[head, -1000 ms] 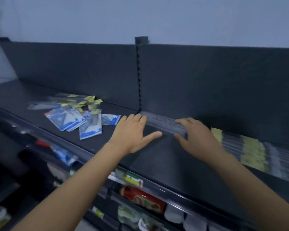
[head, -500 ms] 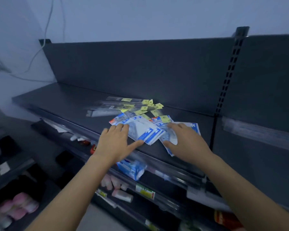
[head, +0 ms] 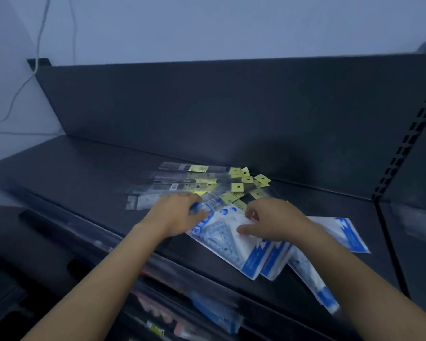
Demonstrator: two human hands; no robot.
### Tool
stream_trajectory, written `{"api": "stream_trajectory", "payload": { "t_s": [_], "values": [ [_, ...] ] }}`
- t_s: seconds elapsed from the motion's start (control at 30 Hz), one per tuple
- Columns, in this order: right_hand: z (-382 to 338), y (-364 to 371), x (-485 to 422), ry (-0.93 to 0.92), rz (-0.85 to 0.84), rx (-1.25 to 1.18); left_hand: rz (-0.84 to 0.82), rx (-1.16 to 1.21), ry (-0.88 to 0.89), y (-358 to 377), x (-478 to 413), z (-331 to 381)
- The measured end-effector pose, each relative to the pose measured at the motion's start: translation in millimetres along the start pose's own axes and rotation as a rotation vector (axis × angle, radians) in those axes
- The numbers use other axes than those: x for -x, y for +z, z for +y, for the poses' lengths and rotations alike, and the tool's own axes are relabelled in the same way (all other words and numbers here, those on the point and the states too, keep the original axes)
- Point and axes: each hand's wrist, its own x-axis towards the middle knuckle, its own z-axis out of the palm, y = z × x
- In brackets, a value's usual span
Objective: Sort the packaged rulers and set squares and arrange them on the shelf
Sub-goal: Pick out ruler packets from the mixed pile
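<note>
**Both hands have dropped onto the set-square packs**

Spread flat above the pile half a second ago, they are now curled on it at centre frame. The left hand pinches the upper-left corner of the topmost blue-and-white pack, knuckles up, with its forearm running in from the lower left. The right hand sits just beside it. Its thumb lies on the pack's face and its bent fingers hook over the far edge, so it looks like a pinch too; that forearm comes up from the lower right.

Beneath them the packs fan out toward the lower right, overlapping. One hangs past the front lip of the shelf and another lies apart at the right. Just behind, touching the fan's upper edge, lie the ruler packs, long clear sleeves with yellow tags, near the back panel.

To do this step well, I judge, lift only the blue packs and square their edges between both hands. Slide them clear without dragging the rulers, whose tags overlap the fan. Gather the overhanging pack first, since it could slip off.
</note>
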Motion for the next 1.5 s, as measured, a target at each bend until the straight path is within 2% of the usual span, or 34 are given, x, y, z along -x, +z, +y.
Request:
{"api": "stream_trajectory", "payload": {
  "t_s": [0.07,0.2,0.33,0.5,0.7,0.93,1.07,1.17,1.23,1.33,1.5],
  "values": [
    [-8.2,2.2,-16.9,0.018,-0.02,0.0,-0.047,0.126,0.075,1.8,-18.2,-10.1],
    [-18.7,0.5,-38.5,0.056,-0.078,-0.068,0.043,0.329,0.174,2.4,-43.1,-41.8],
    [-21.6,-7.0,-46.6,0.096,-0.127,-0.108,0.062,0.285,0.279,0.4,-57.7,-87.2],
    [-41.9,-4.5,-46.9,0.111,-0.028,-0.007,-0.01,0.277,0.337,-8.3,-69.9,-126.0],
    [-84.9,11.6,-53.9,0.264,-0.06,-0.122,-0.098,0.277,0.483,-12.4,-85.1,-139.7],
    [-126.5,23.5,-67.1,0.289,-0.037,-0.237,-0.21,0.362,0.467,-14.0,-85.9,-165.1],
    [-145.3,27.2,-67.7,0.306,-0.017,-0.304,-0.289,0.248,0.435,-20.2,-91.4,-168.6],
    [-147.5,24.2,-61.1,0.417,0.01,-0.096,-0.278,0.239,0.407,-31.9,-95.8,-177.1],
    [-142.5,20.0,-53.7,0.539,-0.019,0.038,-0.207,0.258,0.399,-40.8,-94.5,-185.0],
    [-133.4,23.5,-44.9,0.517,-0.043,-0.147,-0.13,0.355,0.386,-55.0,-90.3,-194.2],
    [-128.4,22.1,-36.6,0.409,0.059,-0.32,-0.198,0.713,0.441,-73.5,-82.7,-197.0]
  ]
}}
